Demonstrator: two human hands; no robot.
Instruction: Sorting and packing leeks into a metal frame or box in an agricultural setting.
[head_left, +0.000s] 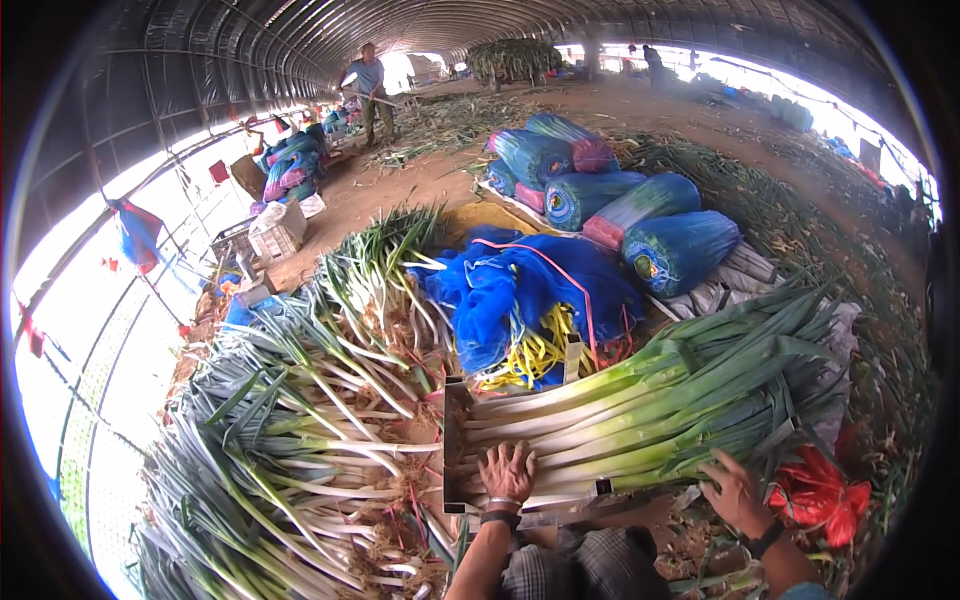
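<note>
Trimmed leeks (620, 415) lie side by side in front of me, white root ends to the left and green leaves to the right. Those root ends sit against the upright end plate of a metal frame (453, 450). My left hand (507, 473) rests with spread fingers over the white stalks near the plate. By the near edge of the green leaves is my right hand (738, 494), its fingers apart and slightly bent, holding nothing. Both wrists wear dark bands.
A large heap of loose leeks (250, 450) covers the left side. Beyond the frame lie blue net bags (540, 285) and yellow ties (540, 355). Packed leek bundles (690, 250) stand behind. A red plastic bag (825, 492) is at right. A person (370, 90) stands far off.
</note>
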